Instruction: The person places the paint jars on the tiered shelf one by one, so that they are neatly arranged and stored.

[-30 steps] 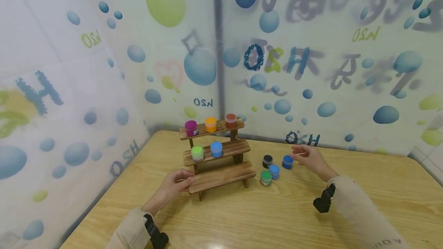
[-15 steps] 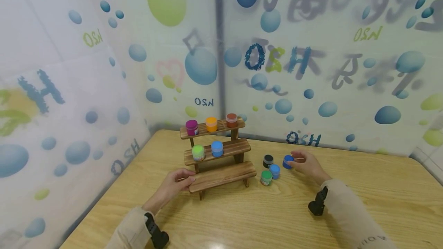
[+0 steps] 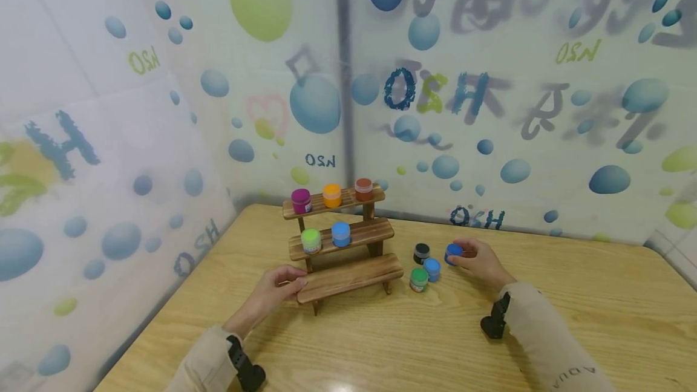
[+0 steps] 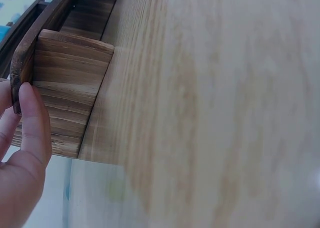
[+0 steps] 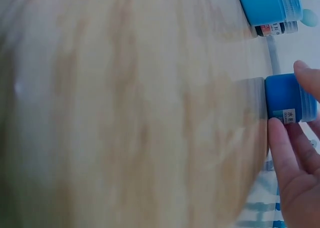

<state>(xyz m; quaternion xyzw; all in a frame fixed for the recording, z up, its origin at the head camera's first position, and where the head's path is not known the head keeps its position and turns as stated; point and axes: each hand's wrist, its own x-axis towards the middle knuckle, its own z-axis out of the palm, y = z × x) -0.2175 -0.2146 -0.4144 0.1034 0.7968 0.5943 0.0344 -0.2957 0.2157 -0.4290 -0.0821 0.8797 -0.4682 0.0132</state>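
A three-step wooden display stand point(image 3: 348, 278) is on the table. My left hand point(image 3: 276, 288) pinches the left end of its lowest step; in the left wrist view the fingers point(image 4: 34, 123) press the edge of that board. At the right, my right hand point(image 3: 481, 260) holds a dark blue paint jar point(image 3: 452, 253) between thumb and fingers. In the right wrist view this blue jar point(image 5: 284, 99) stands upright on the table, fingers on both sides. Left of it are a black jar point(image 3: 422, 253), a light blue jar point(image 3: 432, 270) and a green jar point(image 3: 418, 280).
Purple point(image 3: 301, 201), orange point(image 3: 332, 195) and brown point(image 3: 363, 189) jars occupy the top step. Lime green point(image 3: 311, 241) and light blue point(image 3: 340, 234) jars sit on the middle one. A patterned curtain point(image 3: 523, 138) hangs behind the wooden table point(image 3: 414, 343).
My right hand has moved a little left and down onto the dark blue jar, and its fingers have closed around it. The left hand keeps its hold on the stand.
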